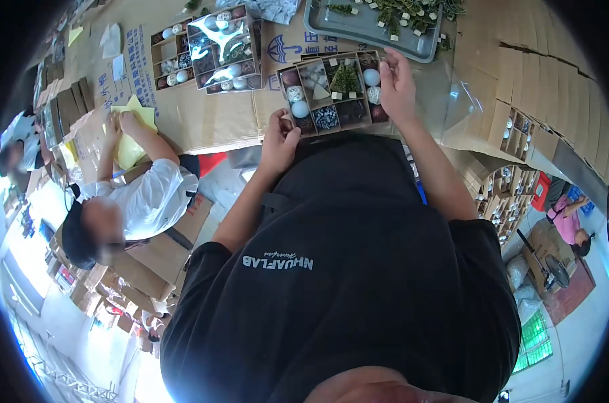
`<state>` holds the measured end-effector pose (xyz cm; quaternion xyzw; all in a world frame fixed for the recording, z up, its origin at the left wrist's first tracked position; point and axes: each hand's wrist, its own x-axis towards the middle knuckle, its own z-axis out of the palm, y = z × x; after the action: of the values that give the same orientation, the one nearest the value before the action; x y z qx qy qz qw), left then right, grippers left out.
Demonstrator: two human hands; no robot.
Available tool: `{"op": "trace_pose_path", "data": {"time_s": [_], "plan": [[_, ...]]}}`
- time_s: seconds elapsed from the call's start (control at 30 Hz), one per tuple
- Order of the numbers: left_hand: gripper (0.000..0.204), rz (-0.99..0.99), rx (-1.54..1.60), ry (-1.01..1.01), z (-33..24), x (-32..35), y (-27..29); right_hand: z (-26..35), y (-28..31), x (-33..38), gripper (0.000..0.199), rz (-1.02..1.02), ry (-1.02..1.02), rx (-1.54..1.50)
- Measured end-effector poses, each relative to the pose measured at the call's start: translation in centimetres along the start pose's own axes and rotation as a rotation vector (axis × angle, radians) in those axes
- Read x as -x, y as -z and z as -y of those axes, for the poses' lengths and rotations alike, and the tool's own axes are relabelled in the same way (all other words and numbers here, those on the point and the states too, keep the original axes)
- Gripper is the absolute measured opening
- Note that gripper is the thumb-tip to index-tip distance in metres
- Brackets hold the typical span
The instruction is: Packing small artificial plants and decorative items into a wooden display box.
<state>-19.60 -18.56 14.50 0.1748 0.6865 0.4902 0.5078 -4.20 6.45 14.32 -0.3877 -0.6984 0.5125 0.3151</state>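
A shallow cardboard box with divided compartments (351, 101) is at the table edge in front of me, turned slightly. Its cells hold white, pale blue and dark red balls, a small green tree bundle (345, 79), pale star-like pieces (314, 75) and dark blue-and-white bits (326, 117). My left hand (279, 141) grips its near left corner, fingers bent at the side. Against the right side lies my right hand (398, 91), its fingers fairly straight along the edge. What the fingertips do beneath the rim is hidden.
A grey tray (422, 50) with small green trees stands at the far right. Left of my box are stacked filled boxes with shiny clear covers (225, 50) and an uncovered one (172, 54). At left, a co-worker (140, 195) handles yellow paper (131, 154). Cardboard covers the table.
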Motion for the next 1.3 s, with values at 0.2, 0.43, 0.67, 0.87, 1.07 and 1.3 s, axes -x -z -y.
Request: {"op": "trace_pose_path", "data": {"time_s": [0.2,0.43,0.67,0.87,1.07,1.3], "plan": [[0.033,-0.144,-0.251,-0.083,-0.5,-1.0,0.1,0.3,1.2,-3.0,0.033,0.294,0.104,0.237],[0.042,-0.097,0.057,-0.229,-0.6,-7.2,2.7,1.4,1.6,-3.6,0.030,0.407,-0.024,0.206],[0.029,-0.123,0.086,-0.271,-5.9,-12.6,4.3,-0.6,1.2,-3.0,0.032,0.253,-0.030,-0.044],[0.026,-0.038,0.164,-0.287,-4.8,-13.3,3.5,-1.2,1.2,-2.2,0.028,0.294,-0.296,-0.261],[0.029,-0.158,0.027,-0.130,-5.1,-14.7,3.9,0.4,-0.1,-2.5,0.026,0.164,-0.139,0.338],[0.037,-0.185,0.013,-0.188,-6.1,-13.6,1.8,1.5,-0.3,-1.5,0.032,0.079,-0.101,0.458]]}}
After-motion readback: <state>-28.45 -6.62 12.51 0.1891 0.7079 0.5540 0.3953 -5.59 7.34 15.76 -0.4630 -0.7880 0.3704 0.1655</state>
